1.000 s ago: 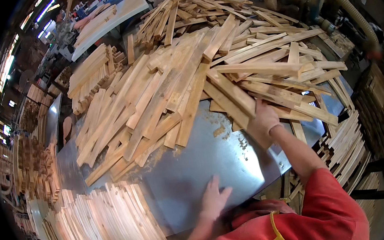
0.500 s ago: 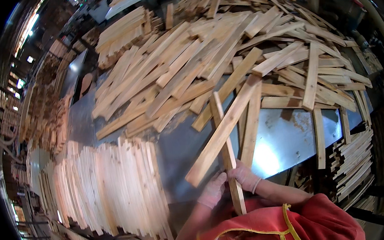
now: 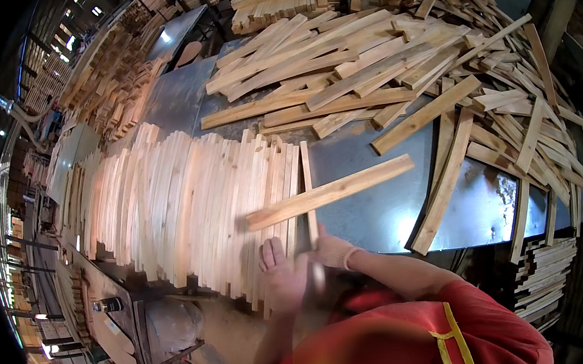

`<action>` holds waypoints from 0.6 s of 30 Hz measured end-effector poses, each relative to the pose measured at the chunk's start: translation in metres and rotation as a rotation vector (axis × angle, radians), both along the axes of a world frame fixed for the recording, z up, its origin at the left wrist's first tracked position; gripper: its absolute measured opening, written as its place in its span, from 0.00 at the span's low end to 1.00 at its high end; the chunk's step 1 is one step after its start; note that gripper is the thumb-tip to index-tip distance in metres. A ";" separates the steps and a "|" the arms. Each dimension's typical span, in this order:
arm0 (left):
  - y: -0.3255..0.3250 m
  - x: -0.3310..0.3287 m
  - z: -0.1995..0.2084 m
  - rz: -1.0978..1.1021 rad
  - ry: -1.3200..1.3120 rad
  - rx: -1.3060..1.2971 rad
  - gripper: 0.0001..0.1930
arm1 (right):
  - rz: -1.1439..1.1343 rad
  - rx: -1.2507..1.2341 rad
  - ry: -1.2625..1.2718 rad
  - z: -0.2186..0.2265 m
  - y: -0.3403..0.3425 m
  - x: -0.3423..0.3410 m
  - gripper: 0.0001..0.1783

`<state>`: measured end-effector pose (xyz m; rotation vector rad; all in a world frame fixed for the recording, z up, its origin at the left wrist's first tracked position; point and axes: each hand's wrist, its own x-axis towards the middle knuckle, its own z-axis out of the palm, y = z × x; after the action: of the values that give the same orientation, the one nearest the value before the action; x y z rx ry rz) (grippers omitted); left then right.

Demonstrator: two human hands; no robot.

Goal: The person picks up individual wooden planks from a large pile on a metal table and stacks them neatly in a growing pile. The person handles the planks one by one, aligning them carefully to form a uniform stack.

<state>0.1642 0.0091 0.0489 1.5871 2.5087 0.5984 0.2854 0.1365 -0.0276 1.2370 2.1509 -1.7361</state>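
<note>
My right hand (image 3: 332,250) is closed around the near part of a narrow wooden slat (image 3: 311,217), which stands on edge just right of a long row of slats (image 3: 194,199). My left hand (image 3: 281,272) lies with its fingers stretched out against the near right end of that row; its thumb side is smeared by motion. Another wooden slat (image 3: 356,186) rests slantwise across the held slat and the row's right edge, partly hiding the held slat.
A jumbled pile of slats (image 3: 357,61) covers the far part of the metal table (image 3: 373,212), spreading to the right. Stacked slats (image 3: 543,276) stand below the table's right end. At the lower left is a small stand (image 3: 141,340) with a plastic-wrapped thing (image 3: 172,328).
Both hands have shifted left to the slat row, bringing the held slat beside it. My left hand has let go of the slat. The view has swung left.
</note>
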 end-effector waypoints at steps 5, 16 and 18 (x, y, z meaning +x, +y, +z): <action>0.033 -0.008 -0.002 -0.057 0.190 -0.103 0.44 | 0.163 0.056 0.182 0.039 0.048 0.022 0.52; 0.164 -0.033 -0.014 -0.332 0.429 -0.482 0.39 | -1.386 0.410 -0.005 -0.022 0.194 0.317 0.34; 0.161 -0.003 0.026 -0.377 0.440 -0.496 0.39 | -1.433 -0.002 0.423 -0.045 0.199 0.329 0.31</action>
<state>0.1615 0.1697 0.0753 2.0442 2.2440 -0.4282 0.6142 0.3356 -0.0725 3.0303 1.2330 -2.4948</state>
